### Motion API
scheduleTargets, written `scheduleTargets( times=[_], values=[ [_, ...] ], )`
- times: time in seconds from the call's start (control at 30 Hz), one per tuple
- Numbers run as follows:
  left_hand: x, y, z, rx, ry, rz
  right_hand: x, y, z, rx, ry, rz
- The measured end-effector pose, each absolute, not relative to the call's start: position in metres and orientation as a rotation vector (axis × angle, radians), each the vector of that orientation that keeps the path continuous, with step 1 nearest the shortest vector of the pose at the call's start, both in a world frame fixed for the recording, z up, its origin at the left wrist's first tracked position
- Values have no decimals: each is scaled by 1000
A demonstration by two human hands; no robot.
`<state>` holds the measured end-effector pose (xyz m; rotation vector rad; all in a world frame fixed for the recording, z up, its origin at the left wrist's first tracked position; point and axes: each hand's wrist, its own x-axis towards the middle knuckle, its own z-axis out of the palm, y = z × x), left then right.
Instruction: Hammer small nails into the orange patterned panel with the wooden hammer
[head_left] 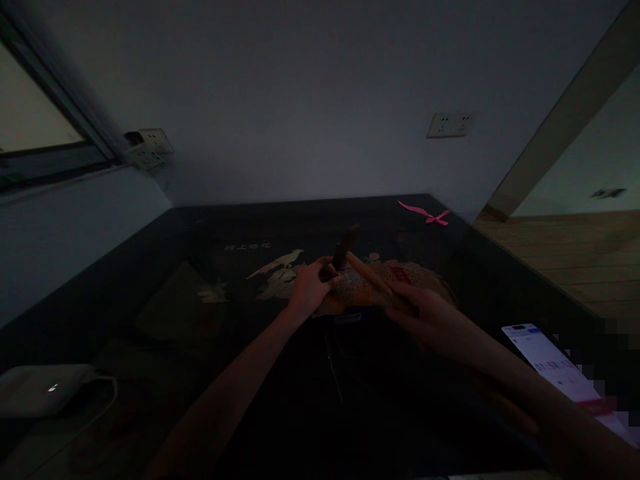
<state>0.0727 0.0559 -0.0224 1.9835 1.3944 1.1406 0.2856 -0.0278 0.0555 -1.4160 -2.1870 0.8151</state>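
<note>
A hammer with a light wooden handle (373,275) and a dark head (346,247) is in my right hand (417,307), its fingers wrapped round the lower handle. The head points away from me and stands beside my left hand (311,285). Thumb and fingers of that left hand are curled together in a pinch just below the hammer head; what they hold is too small and dark to make out. Under both hands lies a speckled tan and orange piece (357,287), flat on the dark tabletop, with a red patch at its right part.
The dark table (215,220) meets a pale wall at the back. A pink ribbon (425,213) lies at the far right. A lit phone (560,373) rests at the right edge. At the left is a white device (45,390) with a cable. Wall sockets (450,125) are behind.
</note>
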Motion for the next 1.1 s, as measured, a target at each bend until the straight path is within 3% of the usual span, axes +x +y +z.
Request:
scheduleTargets(
  times=[1.1],
  values=[
    [73,52,-25,1938,1396,1133,293,-32,53,-1436,-2208,761]
  ],
)
